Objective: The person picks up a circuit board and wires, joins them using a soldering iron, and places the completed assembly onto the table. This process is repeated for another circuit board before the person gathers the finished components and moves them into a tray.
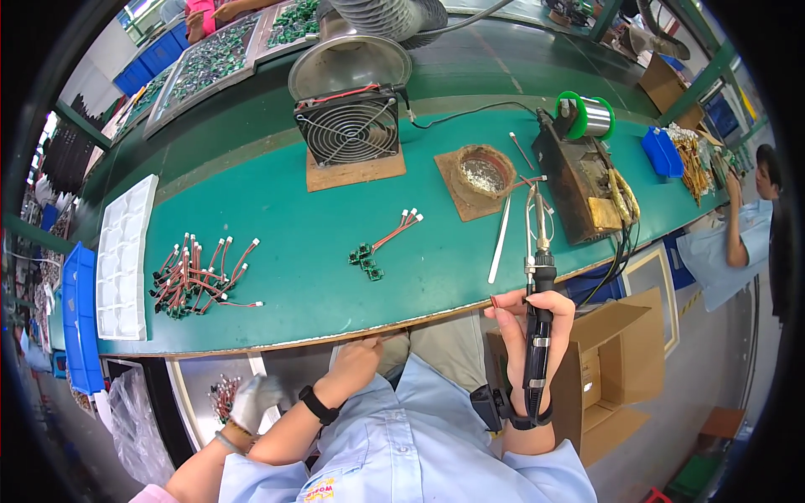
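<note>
Green bench, soldering iron in the right hand

Bench top (293, 310) fills most of the view; clock hours read from its middle. Open carton (620, 377) at four o'clock, below the bench edge. Dark soldering unit (570, 201) at two, a solder spool (598, 117) with green flanges at its far end. Black fan (350, 127) at eleven, upright on a brown board. White compartment tray (124, 277) at nine.

Soldering iron (538, 335) at four, tip pointing toward twelve. Right hand (514, 338) closed round its handle; thumb and a fingertip also pinch a small reddish piece (493, 302), too small to identify. Wire bundle (197, 281), red and dark leads with white connectors, near nine, just right of the tray. Left hand (356, 365) at seven, below the bench edge, fingers partly hidden; cannot tell whether it grips anything. Round brown pot (484, 174) between one and two, pale bits inside. Small green boards (366, 261) near centre, their leads running toward one.
</note>
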`<state>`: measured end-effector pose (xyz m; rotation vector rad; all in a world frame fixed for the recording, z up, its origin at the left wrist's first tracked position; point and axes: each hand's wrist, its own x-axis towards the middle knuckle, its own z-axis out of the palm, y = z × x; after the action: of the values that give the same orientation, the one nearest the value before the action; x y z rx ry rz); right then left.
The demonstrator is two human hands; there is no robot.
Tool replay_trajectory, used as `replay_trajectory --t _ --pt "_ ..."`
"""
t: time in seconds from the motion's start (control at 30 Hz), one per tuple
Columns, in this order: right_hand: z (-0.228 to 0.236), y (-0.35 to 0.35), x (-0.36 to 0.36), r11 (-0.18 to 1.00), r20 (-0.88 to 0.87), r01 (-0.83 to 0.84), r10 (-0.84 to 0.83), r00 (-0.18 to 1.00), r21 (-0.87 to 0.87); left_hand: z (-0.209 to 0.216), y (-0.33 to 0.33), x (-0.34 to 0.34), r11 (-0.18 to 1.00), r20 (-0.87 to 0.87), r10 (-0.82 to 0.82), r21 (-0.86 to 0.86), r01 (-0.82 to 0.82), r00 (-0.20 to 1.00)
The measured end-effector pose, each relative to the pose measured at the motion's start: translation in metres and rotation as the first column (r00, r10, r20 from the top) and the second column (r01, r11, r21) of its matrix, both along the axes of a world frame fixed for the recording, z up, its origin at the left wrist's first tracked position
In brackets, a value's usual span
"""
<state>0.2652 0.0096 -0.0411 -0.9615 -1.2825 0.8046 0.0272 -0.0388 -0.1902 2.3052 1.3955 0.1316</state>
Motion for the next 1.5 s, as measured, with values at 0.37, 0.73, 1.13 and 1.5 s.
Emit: replay_trajectory --t 0.37,0.73,1.13,1.5 --pt "-0.015 0.034 0.033 0.930 0.299 0.303 -0.355 0.886 0.208 0.007 -0.012 -0.012 0.998 0.064 -0.058 -0.012 0.058 0.996" --pt "0.001 0.074 0.056 0.831 0.513 0.400 -0.554 0.655 0.386 0.160 -0.023 -0.033 0.966 0.415 -0.094 -0.184 0.184 0.905" --pt "0.017 0.037 -0.001 0.996 0.169 0.041 -0.054 0.984 0.077 0.190 0.017 -0.106 0.759 0.490 0.550 0.045 -0.649 0.677" --pt "-0.006 0.006 -0.079 0.987 0.150 -0.163 0.160 0.976 0.008 0.179 0.050 -0.008 0.860 0.750 0.474 -0.507 -0.060 0.462"
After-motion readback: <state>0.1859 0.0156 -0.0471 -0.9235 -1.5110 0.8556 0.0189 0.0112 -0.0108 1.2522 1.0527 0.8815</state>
